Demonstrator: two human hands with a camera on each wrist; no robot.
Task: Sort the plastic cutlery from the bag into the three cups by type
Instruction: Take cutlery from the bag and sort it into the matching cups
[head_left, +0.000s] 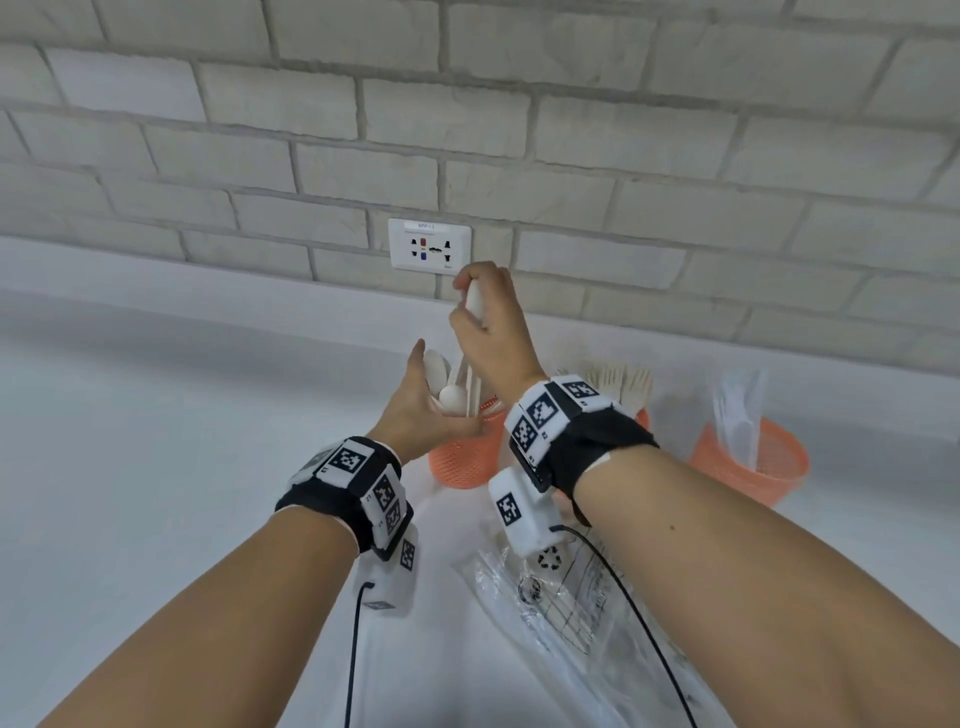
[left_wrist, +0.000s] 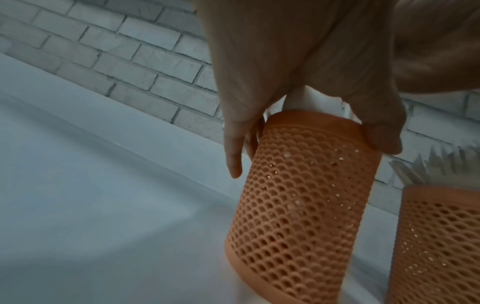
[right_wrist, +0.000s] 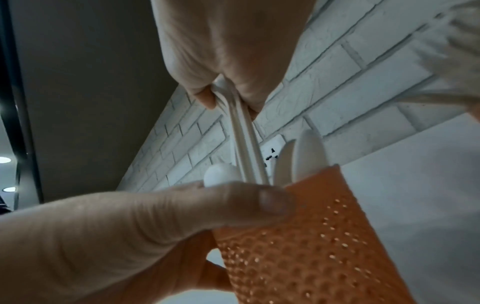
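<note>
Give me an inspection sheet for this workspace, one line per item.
Surface: white counter.
Job's things: spoon cup, fork cup, knife cup, clear bag.
Clutter: nothing seen.
Grips: left hand holds the spoon cup's rim; right hand pinches spoons bowl-up, handles in the cup.
Cables: black wrist-camera leads.
Surroundings: white brick wall, socket.

A white bench (head_left: 156, 441) is seen running along a wall of pale grey brick (head_left: 571, 104). A white socket plate (head_left: 429, 244) with red and blue marks is set low in that wall. In the right wrist view, two round ceiling lights (right_wrist: 4, 160) are glimpsed at far left.
</note>
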